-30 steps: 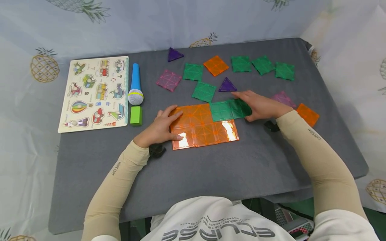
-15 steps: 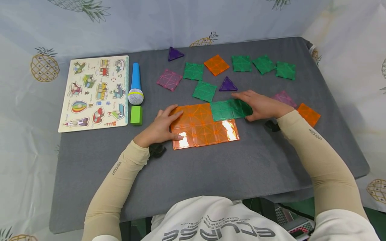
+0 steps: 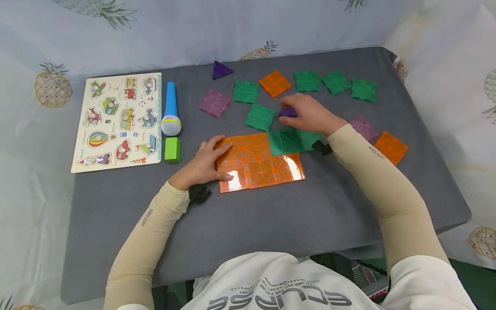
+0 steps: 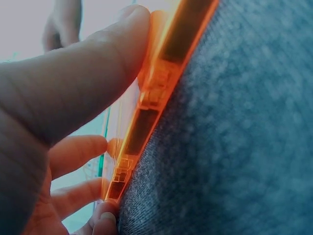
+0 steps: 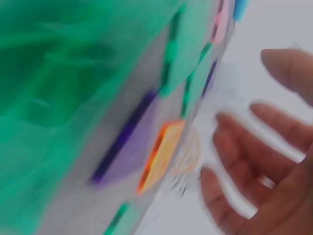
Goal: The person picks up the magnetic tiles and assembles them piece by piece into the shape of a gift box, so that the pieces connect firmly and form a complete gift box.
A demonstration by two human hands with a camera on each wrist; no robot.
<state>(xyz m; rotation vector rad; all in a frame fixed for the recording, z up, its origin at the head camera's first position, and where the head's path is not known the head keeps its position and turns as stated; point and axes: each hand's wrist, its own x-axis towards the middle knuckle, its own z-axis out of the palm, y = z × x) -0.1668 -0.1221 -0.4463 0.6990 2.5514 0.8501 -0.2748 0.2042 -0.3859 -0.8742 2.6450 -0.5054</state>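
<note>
Six-part wording aside, an orange magnetic tile panel (image 3: 260, 161) of several joined squares lies on the table, its left end under the spread thumb and fingers of my left hand (image 3: 202, 165). In the left wrist view the thumb (image 4: 112, 46) presses on the panel's edge. Joined green magnetic tiles (image 3: 288, 143) stand along the panel's back right part. Beyond them my right hand (image 3: 310, 114) is over a purple triangle tile (image 3: 287, 113), partly covering it. The right wrist view shows that hand's fingers (image 5: 244, 152) apart and holding nothing, with the triangle (image 5: 129, 142) to their left.
Loose green tiles (image 3: 260, 117), pink tiles (image 3: 215, 103) and orange tiles (image 3: 274, 84) lie around the back and right. Another purple triangle (image 3: 222, 70) is near the back edge. At left are a picture puzzle board (image 3: 116, 122), a toy microphone (image 3: 171, 107) and a green block (image 3: 172, 150).
My right hand has let go of the green tiles and moved back and left, over the purple triangle. The left hand stays on the orange panel.
</note>
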